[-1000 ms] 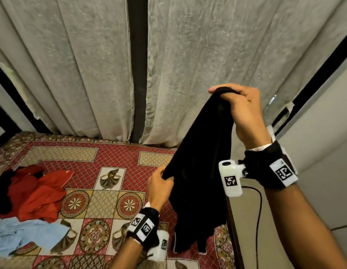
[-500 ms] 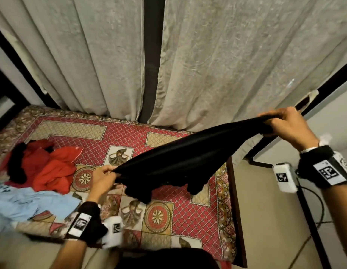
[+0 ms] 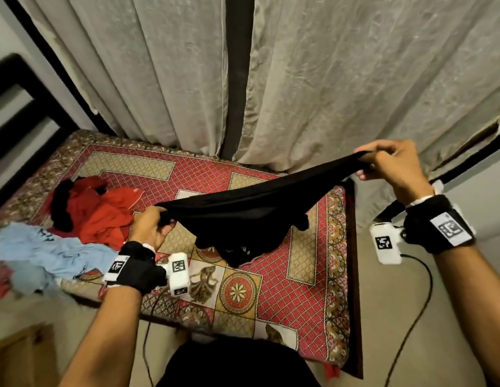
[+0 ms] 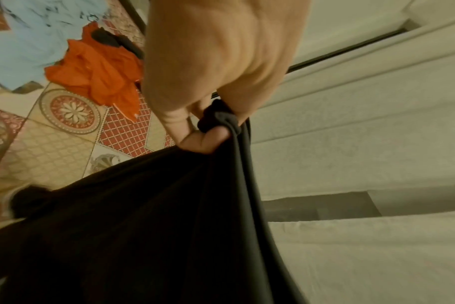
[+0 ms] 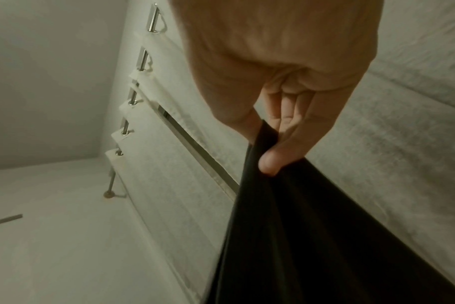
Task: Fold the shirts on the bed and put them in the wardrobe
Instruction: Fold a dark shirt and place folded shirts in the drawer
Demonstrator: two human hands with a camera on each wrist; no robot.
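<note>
At nine o'clock in the head view, a light blue shirt (image 3: 47, 252) lies crumpled at the bed's (image 3: 274, 297) left edge, with a red shirt (image 3: 103, 216) heaped just beside it toward ten o'clock, a dark patch of cloth on its far side. Next comes the left hand (image 3: 149, 227), its fingers and thumb curled round a bunched corner of the black shirt (image 3: 243, 216); the left wrist view shows that bunch (image 4: 218, 119) squeezed between thumb and fingers. The black shirt stretches in the air above the patterned bedcover, rising from the centre toward two o'clock, its middle sagging low over the cover. At two o'clock the right hand (image 3: 391, 166) pinches the other end, thumb (image 5: 270, 162) pressed against the cloth. Pale curtains (image 3: 341, 79) hang behind at twelve o'clock.
</note>
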